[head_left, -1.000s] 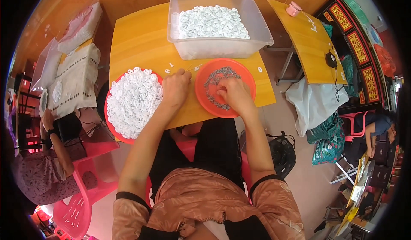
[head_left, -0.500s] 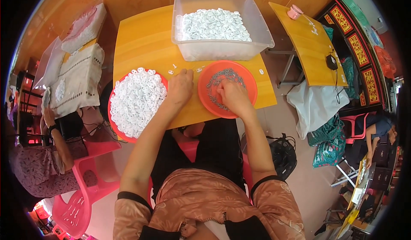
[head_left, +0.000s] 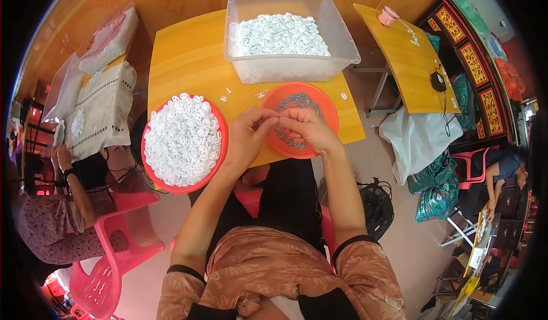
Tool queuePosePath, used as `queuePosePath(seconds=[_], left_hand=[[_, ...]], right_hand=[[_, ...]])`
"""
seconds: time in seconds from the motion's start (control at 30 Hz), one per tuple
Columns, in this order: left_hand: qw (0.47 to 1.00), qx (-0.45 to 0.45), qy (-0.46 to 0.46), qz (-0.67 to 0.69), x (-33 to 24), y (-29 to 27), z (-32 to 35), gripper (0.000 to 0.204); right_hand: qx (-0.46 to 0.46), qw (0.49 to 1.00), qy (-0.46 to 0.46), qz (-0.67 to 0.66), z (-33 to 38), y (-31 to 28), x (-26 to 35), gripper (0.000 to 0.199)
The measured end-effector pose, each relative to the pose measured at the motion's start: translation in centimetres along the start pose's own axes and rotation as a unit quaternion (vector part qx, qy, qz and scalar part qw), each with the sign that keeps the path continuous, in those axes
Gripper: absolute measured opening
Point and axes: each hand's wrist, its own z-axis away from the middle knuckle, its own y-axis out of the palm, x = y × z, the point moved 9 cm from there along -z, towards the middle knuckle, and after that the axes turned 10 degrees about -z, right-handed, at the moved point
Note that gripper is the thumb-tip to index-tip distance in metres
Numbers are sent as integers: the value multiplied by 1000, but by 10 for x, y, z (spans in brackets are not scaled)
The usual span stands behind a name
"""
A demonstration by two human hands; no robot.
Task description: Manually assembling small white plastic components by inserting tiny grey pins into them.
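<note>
Left hand [head_left: 246,133]: lifted off the tabletop [head_left: 188,63] since before, fingers pinching a small part.
Right hand [head_left: 308,130]: risen from orange dish [head_left: 325,100], fingers pinched at 9 o'clock.

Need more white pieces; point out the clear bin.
In the head view, the clear bin sits at the yellow table's far edge, just beyond the orange bowl.

hands [head_left: 279,127] lifted off bowls, fingertips joined
</note>
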Motion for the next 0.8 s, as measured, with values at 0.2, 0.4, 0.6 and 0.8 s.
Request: queuePosePath(seconds=[0.2,0.4,0.6,0.8], left_hand=[[992,4,-53,118,9,2,4,9],[976,-20,-82,202,16,7,9,11],[972,-47,-89,211,18,5,10,8],[978,15,-67,198,9,5,10,6]], right_hand=[[48,991,30,-123,-1,13,-6,12],[51,978,59,-194,-2,19,-7,12],[4,992,10,-129,-1,14,-3,13],[25,990,27,-133,4,21,0,11]])
